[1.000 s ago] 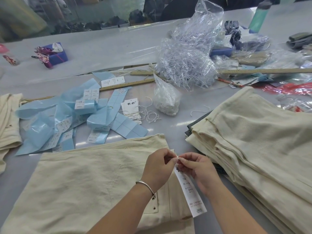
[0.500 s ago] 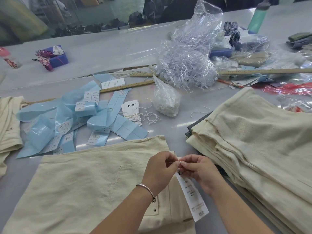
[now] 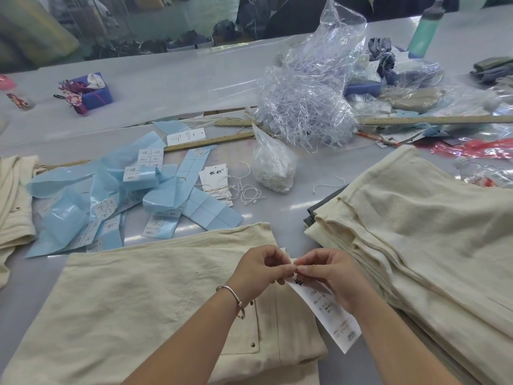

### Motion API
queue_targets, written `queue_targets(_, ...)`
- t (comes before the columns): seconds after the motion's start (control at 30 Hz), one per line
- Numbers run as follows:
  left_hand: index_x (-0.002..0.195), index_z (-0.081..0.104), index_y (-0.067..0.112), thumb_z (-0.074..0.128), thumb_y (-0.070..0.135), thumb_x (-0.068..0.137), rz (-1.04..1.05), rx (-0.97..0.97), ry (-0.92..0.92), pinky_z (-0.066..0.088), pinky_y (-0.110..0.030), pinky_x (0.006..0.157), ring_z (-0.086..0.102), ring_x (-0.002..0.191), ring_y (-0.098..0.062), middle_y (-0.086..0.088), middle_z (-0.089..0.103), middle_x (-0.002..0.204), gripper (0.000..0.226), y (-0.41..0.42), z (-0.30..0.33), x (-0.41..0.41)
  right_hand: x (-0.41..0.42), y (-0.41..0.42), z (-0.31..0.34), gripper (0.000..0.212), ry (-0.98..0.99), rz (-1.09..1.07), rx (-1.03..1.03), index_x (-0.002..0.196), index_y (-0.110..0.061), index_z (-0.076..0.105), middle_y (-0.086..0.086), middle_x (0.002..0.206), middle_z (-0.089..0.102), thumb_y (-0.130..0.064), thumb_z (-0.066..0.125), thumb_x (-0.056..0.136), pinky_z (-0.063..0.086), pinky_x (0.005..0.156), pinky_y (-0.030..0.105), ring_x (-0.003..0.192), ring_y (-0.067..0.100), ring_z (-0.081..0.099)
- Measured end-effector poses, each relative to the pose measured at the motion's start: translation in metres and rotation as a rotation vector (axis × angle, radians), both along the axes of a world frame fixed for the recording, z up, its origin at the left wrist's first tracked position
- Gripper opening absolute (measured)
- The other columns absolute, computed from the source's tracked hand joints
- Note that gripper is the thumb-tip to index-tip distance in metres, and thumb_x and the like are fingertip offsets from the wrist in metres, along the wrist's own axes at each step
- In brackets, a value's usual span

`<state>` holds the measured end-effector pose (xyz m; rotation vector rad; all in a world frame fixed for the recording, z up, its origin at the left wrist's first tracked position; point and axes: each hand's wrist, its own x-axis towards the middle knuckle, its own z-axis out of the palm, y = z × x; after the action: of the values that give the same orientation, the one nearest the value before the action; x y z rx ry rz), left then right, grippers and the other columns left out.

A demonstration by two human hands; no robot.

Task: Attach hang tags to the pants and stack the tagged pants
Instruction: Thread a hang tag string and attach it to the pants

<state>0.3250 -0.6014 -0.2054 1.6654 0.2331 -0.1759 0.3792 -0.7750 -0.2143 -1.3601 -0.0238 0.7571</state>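
Observation:
A folded pair of cream pants (image 3: 133,309) lies flat in front of me. Above its right edge my left hand (image 3: 259,269) and my right hand (image 3: 330,273) meet fingertip to fingertip, both pinching the top of a long white hang tag (image 3: 330,315). The tag hangs down to the right, printed side up. What lies between the fingertips is hidden. A stack of cream pants (image 3: 424,245) sits to the right, over a grey garment.
Light blue sticker sheets (image 3: 111,201), a bundle of white tags (image 3: 215,180) with loose strings, a small bag of fasteners (image 3: 273,165), a big crumpled plastic bag (image 3: 311,107), two wooden rulers and more cream cloth (image 3: 14,201) at the left edge lie on the grey table.
The hands stay pinched together on the tag's top, with only small finger shifts. The view has drifted slightly.

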Motion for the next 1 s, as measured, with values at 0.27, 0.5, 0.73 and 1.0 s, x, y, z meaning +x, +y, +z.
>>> queue_targets(0.27, 0.076, 0.061, 0.01, 0.076, 0.008, 0.081, -0.072, -0.009, 0.039, 0.043, -0.014, 0.053, 0.058, 0.053, -0.004, 0.002, 0.067, 0.062, 0.015, 0.003, -0.005, 0.004, 0.005, 0.002, 0.008, 0.016, -0.122, 0.127, -0.029, 0.086, -0.002, 0.073, 0.016, 0.077, 0.068, 0.011, 0.069, 0.078, 0.054, 0.061, 0.028, 0.067, 0.021, 0.065)
queue_targets(0.5, 0.075, 0.062, 0.015, 0.082, 0.013, 0.075, -0.127, 0.108, 0.019, 0.042, -0.012, 0.056, 0.051, 0.053, -0.002, 0.014, 0.061, 0.058, 0.02, 0.006, -0.006, 0.001, 0.006, 0.0, 0.01, 0.033, -0.189, 0.252, -0.052, 0.104, -0.003, 0.067, 0.014, 0.072, 0.064, 0.014, 0.07, 0.076, 0.054, 0.062, 0.032, 0.065, 0.02, 0.061)
queue_targets(0.73, 0.078, 0.061, 0.033, 0.076, 0.032, 0.079, 0.127, 0.468, -0.062, 0.04, -0.014, 0.062, 0.056, 0.066, 0.0, 0.016, 0.06, 0.089, 0.015, 0.057, -0.009, -0.035, -0.011, 0.045, 0.02, 0.012, -0.726, 0.011, -0.664, 0.072, -0.013, 0.065, -0.004, 0.055, 0.053, -0.012, 0.076, 0.077, 0.041, 0.056, 0.026, 0.051, 0.008, 0.045)
queue_targets(1.0, 0.089, 0.062, 0.024, 0.073, 0.038, 0.081, 0.482, 0.903, 0.198, 0.044, -0.03, 0.084, 0.054, 0.104, -0.021, 0.004, 0.061, 0.097, 0.019, 0.22, -0.021, -0.156, -0.057, 0.157, -0.001, 0.068, -0.841, 0.536, -0.773, 0.135, -0.028, 0.046, -0.011, 0.135, 0.047, -0.029, 0.078, 0.075, 0.035, 0.097, 0.022, 0.125, 0.01, 0.043)
